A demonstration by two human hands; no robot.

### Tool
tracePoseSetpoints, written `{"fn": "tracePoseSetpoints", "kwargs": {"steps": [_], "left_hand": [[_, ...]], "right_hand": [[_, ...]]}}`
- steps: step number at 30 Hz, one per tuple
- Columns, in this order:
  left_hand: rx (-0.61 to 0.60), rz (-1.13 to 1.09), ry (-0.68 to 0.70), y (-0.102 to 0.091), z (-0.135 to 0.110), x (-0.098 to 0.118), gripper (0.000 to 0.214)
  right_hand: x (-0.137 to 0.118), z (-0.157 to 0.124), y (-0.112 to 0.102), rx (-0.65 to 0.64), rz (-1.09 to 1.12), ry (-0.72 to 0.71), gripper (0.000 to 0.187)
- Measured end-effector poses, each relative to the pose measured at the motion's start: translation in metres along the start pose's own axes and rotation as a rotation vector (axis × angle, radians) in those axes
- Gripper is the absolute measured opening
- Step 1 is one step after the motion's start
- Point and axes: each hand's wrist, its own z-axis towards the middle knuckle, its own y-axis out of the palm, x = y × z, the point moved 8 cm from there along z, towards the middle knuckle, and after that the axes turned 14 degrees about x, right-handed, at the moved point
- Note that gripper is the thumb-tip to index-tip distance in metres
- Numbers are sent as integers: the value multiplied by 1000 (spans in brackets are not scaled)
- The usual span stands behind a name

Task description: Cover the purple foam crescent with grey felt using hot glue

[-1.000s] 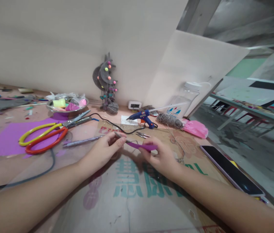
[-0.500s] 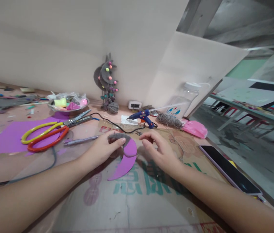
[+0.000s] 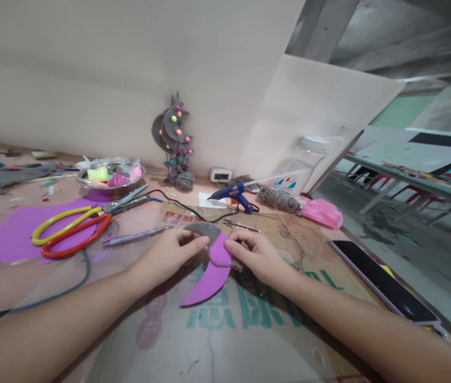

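A purple crescent (image 3: 211,279) is held between my two hands above the cardboard. Grey yarn (image 3: 205,230) covers its upper end, and a loose strand crosses the purple part lower down. My left hand (image 3: 173,249) pinches the wrapped upper end, thumb on top. At the crescent's right edge, my right hand (image 3: 255,250) closes its thumb and forefinger on it. The strand runs off beneath my right fingers, where its end is hidden.
Scissors (image 3: 76,229) and a pen (image 3: 138,235) lie to the left, near a metal bowl (image 3: 83,184). Behind are a blue glue gun (image 3: 231,192), a yarn skein (image 3: 277,199) and a plastic jug (image 3: 303,165). A phone (image 3: 385,282) lies at the right edge. A grey crescent decoration (image 3: 173,127) stands against the wall.
My right hand has moved left, from apart to touching the crescent's edge. The crescent is turned slightly, and more of the tweezers-like tool behind my right hand shows.
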Motion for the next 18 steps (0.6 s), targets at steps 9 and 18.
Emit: {"fn": "tracePoseSetpoints", "kwargs": {"steps": [9,18], "left_hand": [[-23,-33,3,1,-4,5,26],[-20,-101,77,0,-4,13,15]], "right_hand": [[3,-1,5,-39,36,17,32],[0,-2,8,-70,-8,-26,35]]}}
